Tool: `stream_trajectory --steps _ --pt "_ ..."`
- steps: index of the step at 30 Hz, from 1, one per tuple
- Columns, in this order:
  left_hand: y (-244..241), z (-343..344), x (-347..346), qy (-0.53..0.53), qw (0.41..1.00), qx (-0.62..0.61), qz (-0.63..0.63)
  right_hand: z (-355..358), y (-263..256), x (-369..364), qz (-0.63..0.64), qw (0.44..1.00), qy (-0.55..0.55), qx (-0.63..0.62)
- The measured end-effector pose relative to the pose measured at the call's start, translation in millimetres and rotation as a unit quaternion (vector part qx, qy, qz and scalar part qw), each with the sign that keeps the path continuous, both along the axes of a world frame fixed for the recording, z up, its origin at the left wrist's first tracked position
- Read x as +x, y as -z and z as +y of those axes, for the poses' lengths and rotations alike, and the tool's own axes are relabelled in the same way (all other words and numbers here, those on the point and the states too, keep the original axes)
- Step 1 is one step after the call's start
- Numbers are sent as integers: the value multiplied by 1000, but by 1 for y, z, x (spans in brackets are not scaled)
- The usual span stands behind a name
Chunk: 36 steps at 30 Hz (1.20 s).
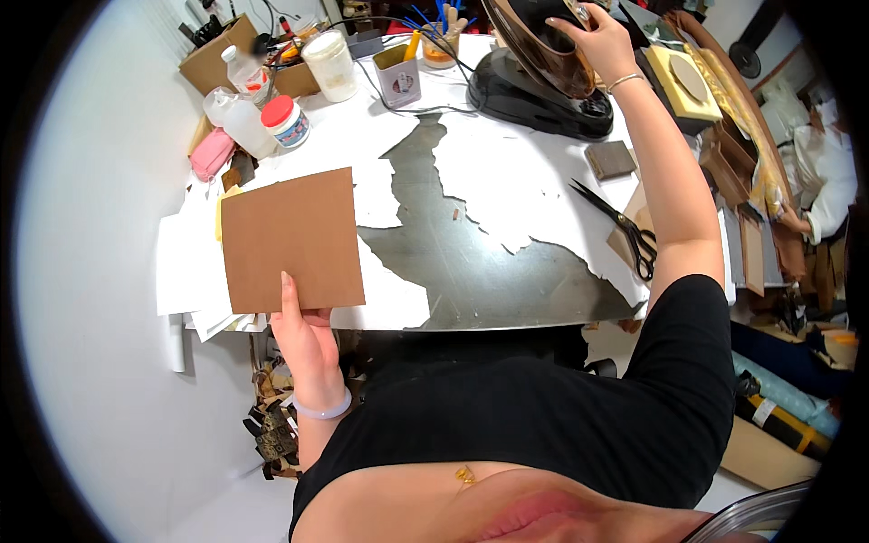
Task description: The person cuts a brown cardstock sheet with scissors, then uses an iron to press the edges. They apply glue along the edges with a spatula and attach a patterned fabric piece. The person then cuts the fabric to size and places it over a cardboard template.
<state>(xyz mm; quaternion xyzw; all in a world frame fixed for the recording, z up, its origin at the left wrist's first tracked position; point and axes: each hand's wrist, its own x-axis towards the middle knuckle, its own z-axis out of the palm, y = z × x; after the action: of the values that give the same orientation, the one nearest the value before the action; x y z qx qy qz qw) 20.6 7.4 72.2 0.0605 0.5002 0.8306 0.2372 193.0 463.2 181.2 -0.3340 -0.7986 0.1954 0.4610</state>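
My left hand (pixel 305 346) holds a flat, nearly square brown sheet (pixel 292 244), perhaps leather or board, by its lower edge. The thumb lies on its face, and most of the fingers are hidden behind it. At the far side of the worktable (pixel 475 285), my right hand (pixel 601 44) grips the edge of a raised, glossy brown rounded part (pixel 536 58). That part sits above a black base (pixel 543 112); the device looks like a desk lamp, but the frame's top edge cuts it off. Black-handled scissors (pixel 628 234) lie below my right forearm.
A dark block (pixel 609 160) lies near the scissors. Along the back stand a red-lidded jar (pixel 285 122), plastic bottles (pixel 244 129), a white tub (pixel 329 66), a tin (pixel 399 78) and a cup of tools (pixel 441 47). Another person's hand (pixel 794 220) shows at far right.
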Motion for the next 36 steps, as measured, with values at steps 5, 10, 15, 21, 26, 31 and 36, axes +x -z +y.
stream_trajectory --steps 5,10,15,21,26,31,36 --pt "7 -11 -18 -17 1000 -8 -19 81 46 10 -191 970 34 144" --pt "9 -12 -26 -23 999 -9 -24 30 12 7 -237 970 42 22" --pt "10 4 -21 8 999 19 -37 46 11 13 -274 959 43 60" --pt "5 -1 -13 13 998 6 -54 60 26 16 -212 970 -5 118" --pt "15 -24 -21 -11 998 19 -63 55 22 33 -319 939 44 123" --pt "8 -38 -22 -31 998 7 -52 -38 14 23 -23 985 -80 149" --pt "-1 -19 -11 -43 998 -16 -50 -247 -18 59 140 819 -525 -188"
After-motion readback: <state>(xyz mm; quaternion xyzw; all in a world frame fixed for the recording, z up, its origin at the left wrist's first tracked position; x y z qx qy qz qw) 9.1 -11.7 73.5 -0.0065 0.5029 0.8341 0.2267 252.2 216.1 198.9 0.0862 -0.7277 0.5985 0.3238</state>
